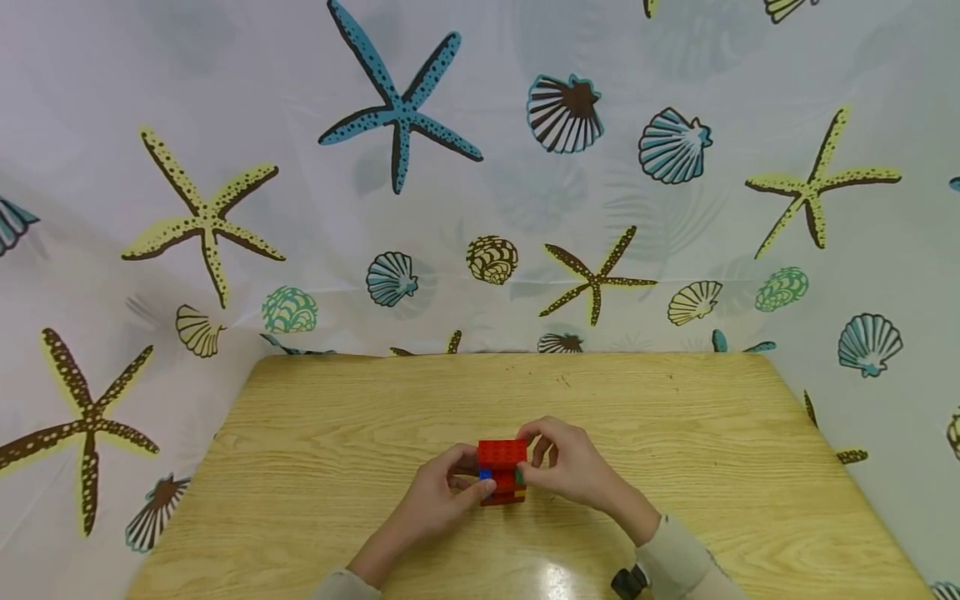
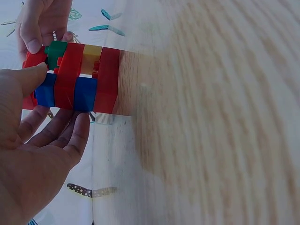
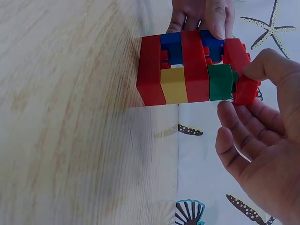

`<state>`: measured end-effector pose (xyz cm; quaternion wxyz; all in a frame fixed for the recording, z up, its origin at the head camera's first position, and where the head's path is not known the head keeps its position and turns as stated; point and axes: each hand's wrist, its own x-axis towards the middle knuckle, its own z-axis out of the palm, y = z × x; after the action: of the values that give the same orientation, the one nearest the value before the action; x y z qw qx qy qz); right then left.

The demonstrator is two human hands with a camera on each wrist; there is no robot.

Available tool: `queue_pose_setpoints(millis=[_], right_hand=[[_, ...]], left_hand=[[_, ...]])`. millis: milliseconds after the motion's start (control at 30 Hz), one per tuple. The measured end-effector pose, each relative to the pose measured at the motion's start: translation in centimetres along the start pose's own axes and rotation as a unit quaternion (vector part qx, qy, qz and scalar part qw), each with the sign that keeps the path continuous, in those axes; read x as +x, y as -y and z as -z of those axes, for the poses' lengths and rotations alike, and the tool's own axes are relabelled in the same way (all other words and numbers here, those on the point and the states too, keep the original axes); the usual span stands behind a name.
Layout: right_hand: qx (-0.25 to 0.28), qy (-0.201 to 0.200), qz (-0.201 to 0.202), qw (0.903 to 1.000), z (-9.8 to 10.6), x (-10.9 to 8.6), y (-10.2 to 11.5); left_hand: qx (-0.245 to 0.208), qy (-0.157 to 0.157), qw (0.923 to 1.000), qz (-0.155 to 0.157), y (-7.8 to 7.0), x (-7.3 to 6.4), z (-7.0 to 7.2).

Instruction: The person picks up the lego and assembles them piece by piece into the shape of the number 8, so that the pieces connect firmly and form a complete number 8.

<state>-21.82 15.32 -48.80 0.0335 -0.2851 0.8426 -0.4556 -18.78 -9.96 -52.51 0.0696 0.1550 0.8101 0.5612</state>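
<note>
A small tower of toy building bricks stands upright on the table. From the bottom it has a red brick (image 2: 108, 82), a blue brick (image 2: 86, 94) beside a yellow brick (image 3: 173, 86), a red brick (image 3: 196, 84), then another blue brick (image 2: 45, 92) beside a green brick (image 3: 220, 82). On top sits a red brick (image 1: 502, 452), slightly tilted, with a gap above the green one's studs. My left hand (image 1: 442, 492) holds the tower's left side near the upper blue brick. With thumb and fingers, my right hand (image 1: 573, 467) grips the top red brick's right end.
The wooden table (image 1: 337, 408) extends around the tower. A white curtain (image 1: 480, 192) printed with starfish and shells hangs behind and at both sides. Near the right sleeve is a black object (image 1: 628, 582), partly cut off.
</note>
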Motion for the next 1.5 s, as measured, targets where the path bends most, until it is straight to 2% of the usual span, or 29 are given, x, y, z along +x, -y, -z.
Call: queue_pose_setpoints(millis=[200,633,1067,1333,1500], right_hand=[[0.005,0.008,0.008,0.9999,-0.04,-0.09,-0.04],[0.019,0.028,-0.003,0.9994,0.16,-0.4,0.12],[0.004,0.03,0.007,0.9995,0.27,-0.41,0.28],[-0.001,0.028,0.011,0.9996,0.21,-0.38,0.24],[0.003,0.029,0.004,0.9996,0.25,-0.45,0.31]], left_hand=[[-0.003,-0.002,1.0,0.0,-0.15,-0.05,0.01],[-0.007,0.004,1.0,-0.004,-0.13,-0.08,0.11],[0.0,0.012,0.9999,-0.011,0.11,-0.08,0.29],[0.005,0.003,0.9999,-0.011,-0.11,-0.19,0.33],[0.011,-0.016,0.9998,-0.01,-0.45,-0.3,0.46]])
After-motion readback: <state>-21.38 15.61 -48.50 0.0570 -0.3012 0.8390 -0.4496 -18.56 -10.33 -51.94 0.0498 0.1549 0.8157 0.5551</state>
